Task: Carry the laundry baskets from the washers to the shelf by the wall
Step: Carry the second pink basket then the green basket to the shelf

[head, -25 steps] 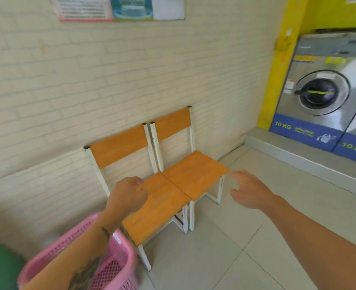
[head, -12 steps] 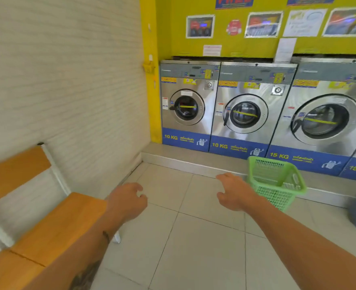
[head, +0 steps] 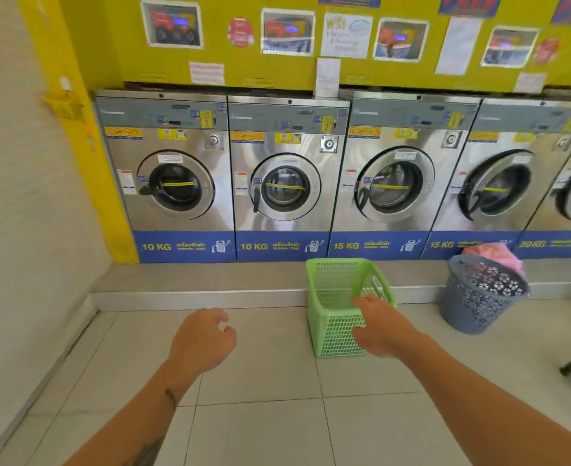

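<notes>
From the head camera, I am reaching both bare arms forward over the pale tiled floor [head: 260, 368]. My left hand [head: 203, 341] is hanging in the air with its fingers loosely curled and the thumb apart, and it is gripping nothing. My right hand [head: 383, 327] is stretching toward the green basket [head: 331, 336], fingers relaxed and spread a little, palm turned down. It is overlapping the basket's near right corner in this view, but I cannot tell whether it is touching the plastic. It is not closing round anything.

The green basket is standing on the floor right against the raised grey step [head: 193, 284] that is running along the foot of the washers [head: 176, 186], roughly in front of the gap between the second 10 KG machine and the first 15 KG one. Its mesh walls are facing me and its open top is showing.

To its right, well apart, a grey basket [head: 475, 304] is leaning tilted against the same step, with pink cloth [head: 497, 257] bulging out of its top. The steel washers are lining the yellow wall [head: 277, 72], which is carrying blurred posters. A white wall [head: 18, 196] is closing the left side.
</notes>
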A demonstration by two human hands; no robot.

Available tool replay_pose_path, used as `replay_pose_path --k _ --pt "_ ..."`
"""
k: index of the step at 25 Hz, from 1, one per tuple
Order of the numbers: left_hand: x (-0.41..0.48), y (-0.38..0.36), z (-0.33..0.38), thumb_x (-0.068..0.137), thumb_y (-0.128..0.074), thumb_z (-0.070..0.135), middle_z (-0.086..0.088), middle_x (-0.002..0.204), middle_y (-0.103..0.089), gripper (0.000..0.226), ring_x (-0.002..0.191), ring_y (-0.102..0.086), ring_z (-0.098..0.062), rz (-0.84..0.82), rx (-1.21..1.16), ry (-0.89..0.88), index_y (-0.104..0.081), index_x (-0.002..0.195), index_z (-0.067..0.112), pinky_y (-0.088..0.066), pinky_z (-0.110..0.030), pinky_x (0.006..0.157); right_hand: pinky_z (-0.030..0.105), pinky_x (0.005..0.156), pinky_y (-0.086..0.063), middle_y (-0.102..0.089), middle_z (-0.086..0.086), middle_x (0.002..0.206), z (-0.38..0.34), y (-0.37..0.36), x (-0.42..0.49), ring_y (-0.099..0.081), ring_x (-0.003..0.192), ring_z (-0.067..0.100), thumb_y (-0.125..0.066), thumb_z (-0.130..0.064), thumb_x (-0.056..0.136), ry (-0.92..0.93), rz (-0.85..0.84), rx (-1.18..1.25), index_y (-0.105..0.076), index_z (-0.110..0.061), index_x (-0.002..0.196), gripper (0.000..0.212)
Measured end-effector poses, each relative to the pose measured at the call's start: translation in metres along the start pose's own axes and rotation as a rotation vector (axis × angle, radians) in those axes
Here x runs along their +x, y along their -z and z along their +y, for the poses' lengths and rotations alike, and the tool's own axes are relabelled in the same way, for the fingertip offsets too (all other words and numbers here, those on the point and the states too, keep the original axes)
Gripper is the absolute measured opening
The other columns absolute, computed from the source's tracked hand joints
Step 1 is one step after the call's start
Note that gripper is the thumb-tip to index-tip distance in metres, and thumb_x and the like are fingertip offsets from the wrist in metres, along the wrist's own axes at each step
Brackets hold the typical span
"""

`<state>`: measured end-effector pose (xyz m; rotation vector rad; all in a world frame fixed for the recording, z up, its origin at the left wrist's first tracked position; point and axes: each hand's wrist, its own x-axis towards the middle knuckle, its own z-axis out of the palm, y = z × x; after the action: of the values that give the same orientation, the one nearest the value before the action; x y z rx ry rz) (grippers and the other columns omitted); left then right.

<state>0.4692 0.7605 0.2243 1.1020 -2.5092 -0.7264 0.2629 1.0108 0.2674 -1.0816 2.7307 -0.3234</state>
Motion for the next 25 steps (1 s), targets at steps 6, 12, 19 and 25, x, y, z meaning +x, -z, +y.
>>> replay_pose_path --k 6,12,19,25 --pt "0.153 -0.042 0.06 0.08 -0.055 0.034 0.002 0.12 -0.063 0.033 0.11 -0.057 -0.022 -0.098 0.05 -0.157 -0.066 0.111 0.028 -0.045 -0.034 0.091 0.04 0.104 -0.039 -0.045 0.01 0.143 0.049 0.017 0.103 -0.043 0.128 0.033 -0.056 -0.023 0.081 -0.164 0.061 0.052 -0.041 -0.015 0.14 0.061" --pt "0.273 -0.123 0.136 0.078 -0.055 0.027 -0.005 0.098 -0.068 0.02 0.094 -0.061 -0.03 -0.155 0.091 -0.26 -0.069 0.089 0.017 -0.048 -0.032 0.077 0.041 0.103 -0.039 -0.048 0.011 0.136 0.145 0.022 0.214 -0.045 0.123 0.033 -0.053 -0.028 0.081 -0.248 0.027 0.084 -0.039 -0.017 0.14 0.062" --pt "0.375 -0.23 0.198 0.082 -0.06 0.027 -0.007 0.129 -0.054 0.046 0.118 -0.052 -0.03 -0.213 0.041 -0.172 -0.058 0.127 0.021 -0.042 -0.039 0.1 0.042 0.102 -0.04 -0.047 0.013 0.136 0.262 0.051 0.351 -0.047 0.125 0.035 -0.055 -0.026 0.08 -0.341 -0.063 0.102 -0.041 -0.018 0.138 0.06" --pt "0.464 -0.303 0.217 0.081 -0.058 0.03 -0.006 0.131 -0.047 0.054 0.117 -0.048 -0.033 -0.25 0.107 -0.115 -0.05 0.134 0.023 -0.042 -0.044 0.097 0.043 0.104 -0.039 -0.042 0.012 0.141 0.321 0.038 0.463 -0.042 0.129 0.034 -0.055 -0.028 0.082 -0.381 -0.157 0.072 -0.034 -0.019 0.144 0.066"
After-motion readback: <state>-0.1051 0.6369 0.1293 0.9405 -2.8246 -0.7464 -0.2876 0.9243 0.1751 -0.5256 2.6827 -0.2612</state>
